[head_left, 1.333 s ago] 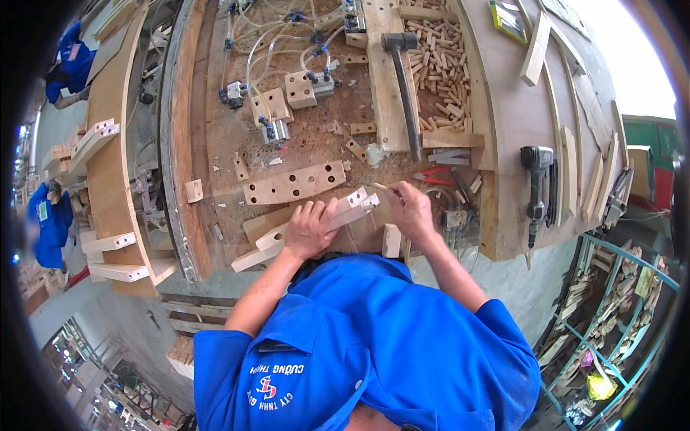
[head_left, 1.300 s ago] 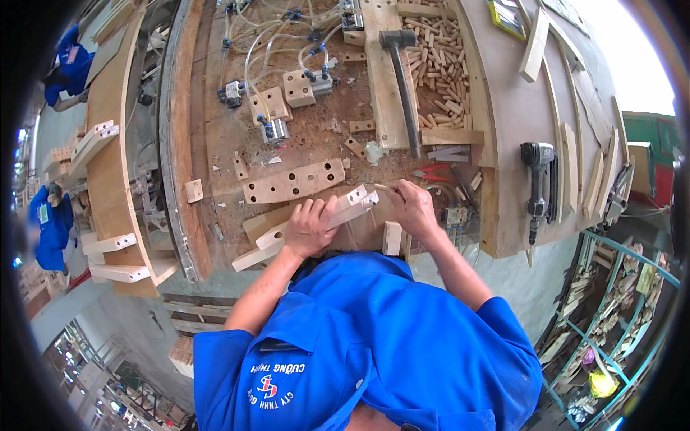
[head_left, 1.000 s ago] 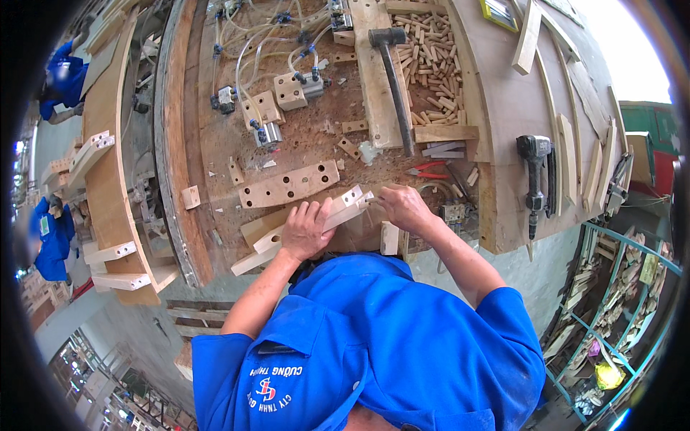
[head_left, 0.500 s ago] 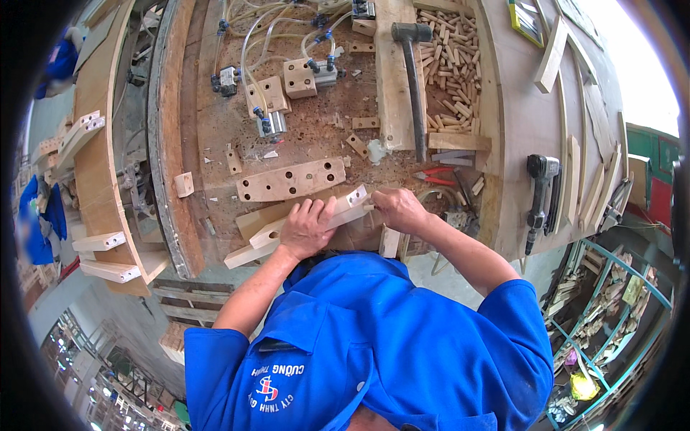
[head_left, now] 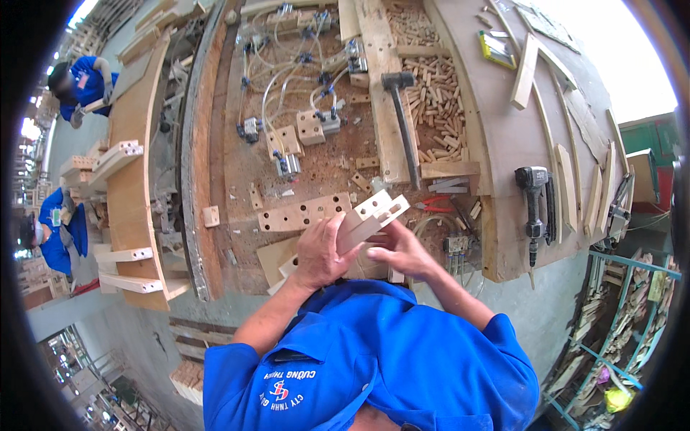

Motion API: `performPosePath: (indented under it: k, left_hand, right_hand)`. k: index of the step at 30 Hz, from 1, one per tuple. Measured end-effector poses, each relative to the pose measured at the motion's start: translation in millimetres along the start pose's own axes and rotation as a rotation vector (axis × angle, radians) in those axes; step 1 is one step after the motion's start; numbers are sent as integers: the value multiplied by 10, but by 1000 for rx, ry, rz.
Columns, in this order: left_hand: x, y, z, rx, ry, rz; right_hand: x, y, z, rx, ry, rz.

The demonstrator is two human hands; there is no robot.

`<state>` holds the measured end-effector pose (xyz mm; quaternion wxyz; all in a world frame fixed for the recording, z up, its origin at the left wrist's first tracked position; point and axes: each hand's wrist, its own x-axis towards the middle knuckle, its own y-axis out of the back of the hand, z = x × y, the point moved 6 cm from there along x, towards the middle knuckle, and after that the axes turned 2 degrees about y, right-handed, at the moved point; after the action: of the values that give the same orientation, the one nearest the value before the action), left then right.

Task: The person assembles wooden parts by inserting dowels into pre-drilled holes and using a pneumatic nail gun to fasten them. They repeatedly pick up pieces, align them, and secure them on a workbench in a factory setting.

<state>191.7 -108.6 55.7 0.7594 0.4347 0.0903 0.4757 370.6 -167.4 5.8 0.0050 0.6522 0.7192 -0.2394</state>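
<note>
My left hand (head_left: 316, 255) is wrapped around pale wooden bars (head_left: 358, 228), their ends tilted up toward me. Round holes show in one end face, and short dowel-like pegs appear to stick out beside it. My right hand (head_left: 408, 253) is just right of these ends, thumb stretched out and apart from the fingers. Its fingertips are partly hidden behind the wood, so contact is unclear. Beyond my left hand lies a flat drilled wooden plate (head_left: 304, 212). Under my left wrist, another board (head_left: 273, 257) is partly covered.
A hammer (head_left: 399, 126) lies beside a bin of wooden dowels (head_left: 438, 97). Air cylinders (head_left: 287, 165) and clear hoses sit at the back. Red pliers (head_left: 433, 204) are right of my hands; a power driver (head_left: 532, 208) lies further right. Two people in blue (head_left: 63, 223) work at left.
The wooden bars have swung from lying slanted to standing with their ends up. My right hand has come off the bar end and opened. The view has shifted, bringing in more at left.
</note>
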Motion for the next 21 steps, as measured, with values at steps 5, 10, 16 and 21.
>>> performPosePath:
  k: [5,10,16,21]
  left_hand:
    - [502,529,340,-340,92,92]
    - [789,859,367,-861,165,-268]
    - [851,1013,240,-888,222,-234]
    - [945,1385,403,-988,65,10]
  right_hand:
    - [255,-422,-959,66,433,115]
    - [242,-439,-1592,-106,551,35]
    - [-41,-405,-2220,-237,850,271]
    - [-356,-628,-2854,-841,656,215]
